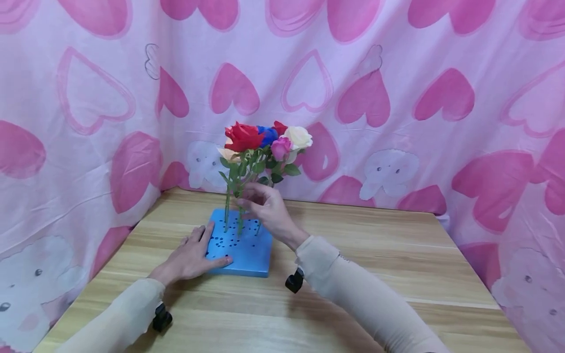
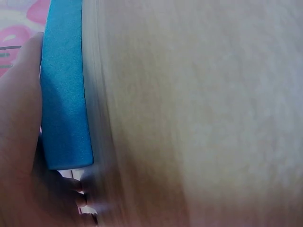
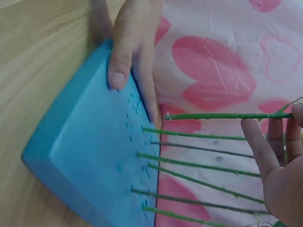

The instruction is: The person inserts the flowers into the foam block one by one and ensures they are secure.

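A blue foam block (image 1: 247, 264) dotted with holes lies on the table. My left hand (image 1: 190, 255) rests at its left edge, thumb over the top face and fingers straight along the side. Above the block, my right hand (image 1: 271, 211) pinches a green flower stem (image 3: 208, 116), whose cut lower end hangs free of the foam in the right wrist view. Several other stems (image 3: 199, 165) stand in the holes. Over them cluster a red rose (image 1: 243, 137), a blue rose (image 1: 267, 136), a purple-pink rose (image 1: 280, 148) and a white rose (image 1: 298, 138). Which bloom tops the pinched stem, I cannot tell.
The wooden table (image 1: 379, 269) extends around the block on all sides. Behind and beside it hangs a pink curtain (image 1: 282, 73) printed with hearts, close behind the flowers. Small black devices (image 1: 295, 281) are strapped at both wrists.
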Demonstrator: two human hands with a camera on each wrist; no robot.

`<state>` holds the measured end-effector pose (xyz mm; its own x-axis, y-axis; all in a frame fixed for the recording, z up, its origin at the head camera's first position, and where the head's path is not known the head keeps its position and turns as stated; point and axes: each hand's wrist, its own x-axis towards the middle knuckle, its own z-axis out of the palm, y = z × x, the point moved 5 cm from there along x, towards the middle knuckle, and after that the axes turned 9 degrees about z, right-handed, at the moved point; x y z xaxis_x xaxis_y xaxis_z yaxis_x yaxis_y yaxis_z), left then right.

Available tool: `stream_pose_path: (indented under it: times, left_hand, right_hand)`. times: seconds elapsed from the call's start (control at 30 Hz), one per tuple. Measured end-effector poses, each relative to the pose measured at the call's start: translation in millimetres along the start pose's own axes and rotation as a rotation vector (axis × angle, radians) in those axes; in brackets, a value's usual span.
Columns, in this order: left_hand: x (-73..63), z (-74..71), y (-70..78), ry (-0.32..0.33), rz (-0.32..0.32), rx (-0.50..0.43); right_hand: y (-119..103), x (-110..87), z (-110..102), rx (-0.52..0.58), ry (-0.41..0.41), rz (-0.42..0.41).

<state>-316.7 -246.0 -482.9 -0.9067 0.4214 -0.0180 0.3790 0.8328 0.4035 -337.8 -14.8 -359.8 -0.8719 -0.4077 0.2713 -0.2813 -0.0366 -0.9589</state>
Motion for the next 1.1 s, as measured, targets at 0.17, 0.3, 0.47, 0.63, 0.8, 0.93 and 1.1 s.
stream_pose_path:
  times: [0.17,0.3,0.47,0.63,0.8,0.93,1.1]
  left_hand:
    - [2.9,0.6,0.5,0.002,0.002,-0.007]
    - [4.3,0.3,-0.5,0.003,-0.002,-0.012]
    - [5.5,1.0,-1.8,0.005,0.004,-0.008]
    - [6.5,2.5,-3.4,0.017,0.016,-0.007]
    - [6.6,2.2,-4.8,0.021,0.010,-0.007]
    - [6.3,2.2,-6.3,0.014,0.001,-0.007]
    - [6.8,2.0,-6.6,0.013,0.000,-0.004]
  right_hand:
    - [10.3,6.3,12.9,0.001,-0.004,0.017]
    - [18.9,13.3,23.4,0.000,-0.002,0.022]
    - [29.2,19.5,36.6,0.012,-0.009,0.047]
    - [38.3,23.8,44.9,0.025,-0.004,0.058]
    - [42.5,27.7,47.1,0.018,0.006,0.067]
    - [46.0,28.7,48.3,0.015,-0.004,0.082]
    - [51.2,28.4,48.9,0.002,-0.013,0.116]
